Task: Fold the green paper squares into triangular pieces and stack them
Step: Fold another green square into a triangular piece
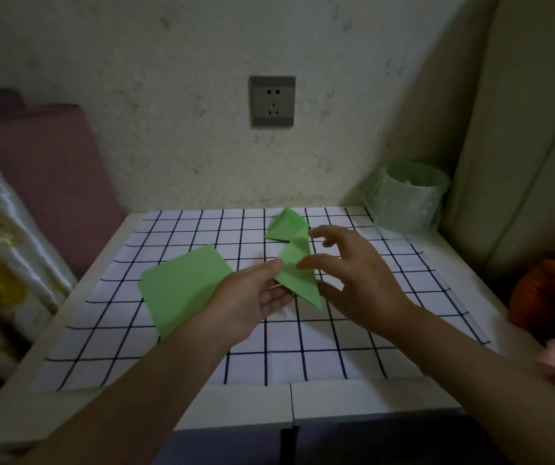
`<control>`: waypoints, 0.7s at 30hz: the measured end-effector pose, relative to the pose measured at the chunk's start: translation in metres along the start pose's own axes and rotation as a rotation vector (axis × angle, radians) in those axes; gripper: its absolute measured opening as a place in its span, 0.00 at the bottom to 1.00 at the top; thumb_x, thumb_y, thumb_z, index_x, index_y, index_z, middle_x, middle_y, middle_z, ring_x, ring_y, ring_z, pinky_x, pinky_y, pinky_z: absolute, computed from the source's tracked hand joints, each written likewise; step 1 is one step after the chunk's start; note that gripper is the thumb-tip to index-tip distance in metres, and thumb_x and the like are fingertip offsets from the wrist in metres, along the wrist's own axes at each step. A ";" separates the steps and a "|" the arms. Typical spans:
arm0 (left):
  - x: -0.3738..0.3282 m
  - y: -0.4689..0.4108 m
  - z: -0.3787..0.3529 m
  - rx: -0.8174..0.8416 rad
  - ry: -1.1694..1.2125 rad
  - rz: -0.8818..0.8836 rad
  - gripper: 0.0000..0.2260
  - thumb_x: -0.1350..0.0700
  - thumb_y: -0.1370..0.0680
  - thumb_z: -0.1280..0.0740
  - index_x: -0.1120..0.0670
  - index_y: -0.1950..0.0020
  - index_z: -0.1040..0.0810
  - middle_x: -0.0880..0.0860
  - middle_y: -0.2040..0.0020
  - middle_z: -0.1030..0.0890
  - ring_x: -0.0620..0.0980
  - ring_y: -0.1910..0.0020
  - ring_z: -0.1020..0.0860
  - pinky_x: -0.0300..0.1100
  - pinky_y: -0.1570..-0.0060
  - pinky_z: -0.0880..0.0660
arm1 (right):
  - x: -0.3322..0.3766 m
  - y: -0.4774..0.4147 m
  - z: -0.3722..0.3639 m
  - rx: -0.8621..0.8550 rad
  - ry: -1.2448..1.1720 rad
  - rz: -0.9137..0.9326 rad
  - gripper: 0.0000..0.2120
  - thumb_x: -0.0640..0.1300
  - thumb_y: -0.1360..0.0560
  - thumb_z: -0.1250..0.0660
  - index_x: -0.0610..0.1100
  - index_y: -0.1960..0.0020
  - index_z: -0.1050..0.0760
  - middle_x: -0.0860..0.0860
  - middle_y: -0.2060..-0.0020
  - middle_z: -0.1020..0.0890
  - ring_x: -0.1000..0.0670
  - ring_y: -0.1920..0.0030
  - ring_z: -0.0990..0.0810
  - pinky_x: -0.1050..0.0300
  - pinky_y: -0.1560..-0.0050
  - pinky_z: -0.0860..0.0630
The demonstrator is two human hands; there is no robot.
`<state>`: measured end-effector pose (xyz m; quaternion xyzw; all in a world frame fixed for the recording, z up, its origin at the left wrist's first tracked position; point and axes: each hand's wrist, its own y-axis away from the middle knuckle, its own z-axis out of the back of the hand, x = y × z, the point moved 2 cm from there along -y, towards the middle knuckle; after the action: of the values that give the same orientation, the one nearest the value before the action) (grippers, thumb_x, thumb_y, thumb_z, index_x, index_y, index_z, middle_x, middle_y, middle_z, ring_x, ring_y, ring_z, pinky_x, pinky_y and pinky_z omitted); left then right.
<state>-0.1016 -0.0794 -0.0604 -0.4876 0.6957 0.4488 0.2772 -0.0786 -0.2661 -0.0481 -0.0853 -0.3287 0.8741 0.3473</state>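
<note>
One folded triangle point(281, 226) lies near the far edge of the tabletop point(353, 397), the left hand point(256, 297) pinches a second triangle point(298, 276), the right hand point(353, 273) hovers open beside it, and the flat squares point(182, 290) are not yet folded.

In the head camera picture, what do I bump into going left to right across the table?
green paper squares → left hand → folded triangle → right hand → green bin
</note>
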 end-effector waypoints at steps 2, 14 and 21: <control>0.001 -0.001 -0.001 0.017 0.018 0.006 0.09 0.58 0.20 0.35 0.59 0.41 0.21 0.57 0.49 0.14 0.50 0.56 0.15 0.40 0.61 0.19 | 0.001 0.001 -0.002 -0.012 -0.066 0.021 0.10 0.50 0.28 0.29 0.52 0.47 0.17 0.45 0.37 0.23 0.46 0.45 0.24 0.51 0.50 0.28; -0.011 -0.003 0.002 0.122 -0.199 -0.130 0.11 0.63 0.19 0.37 0.60 0.38 0.23 0.60 0.47 0.16 0.57 0.47 0.16 0.44 0.49 0.18 | 0.005 0.000 -0.008 -0.046 -0.678 -0.727 0.00 0.49 0.28 0.24 0.54 0.58 0.15 0.56 0.45 0.20 0.59 0.45 0.22 0.59 0.47 0.25; -0.006 -0.001 -0.005 0.106 -0.344 -0.192 0.11 0.58 0.19 0.35 0.58 0.38 0.20 0.58 0.50 0.14 0.57 0.52 0.15 0.49 0.50 0.18 | 0.013 -0.003 -0.002 -0.045 -1.033 -1.001 0.05 0.40 0.26 0.27 0.38 0.54 0.17 0.42 0.61 0.14 0.47 0.63 0.16 0.50 0.55 0.20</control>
<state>-0.0981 -0.0812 -0.0533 -0.4525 0.6112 0.4597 0.4587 -0.0854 -0.2549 -0.0471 0.4928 -0.4686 0.5320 0.5046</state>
